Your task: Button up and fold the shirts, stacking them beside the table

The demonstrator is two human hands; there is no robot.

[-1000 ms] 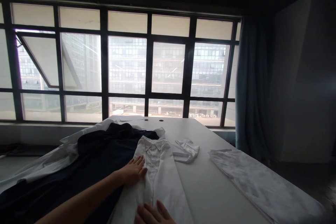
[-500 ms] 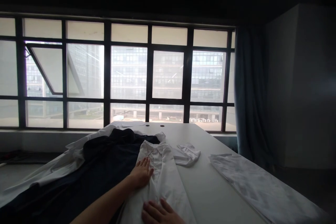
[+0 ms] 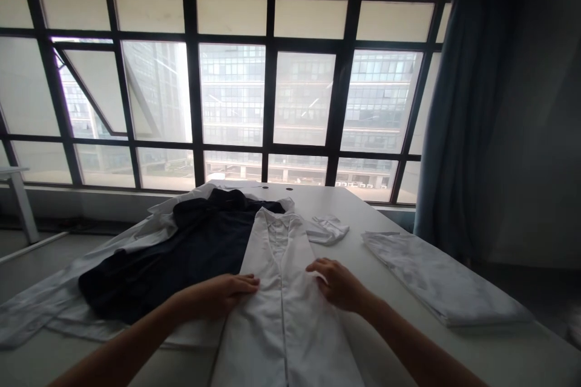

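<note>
- White cloth [image 3: 31,315]: wrinkled, spread along the table's [image 3: 385,308] left side.
- Dark garment [image 3: 195,254]: matte, rumpled, left of the table's middle.
- Left hand [image 3: 230,289]: flat on the shirt's [image 3: 281,296] left half, fingers close together.
- Shirt: smooth, white, collared, long and narrow, down the table's middle.
- Right hand [image 3: 339,285]: fingers curled at the shirt's right edge; cannot tell whether they pinch it.
- Folded cloth [image 3: 440,278]: creased flat slab, table's right side.

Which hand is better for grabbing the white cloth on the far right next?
Probably the right hand: it's at the right edge of the white shirt, nearer the white cloth. The left hand lies on the shirt's left side.
</note>
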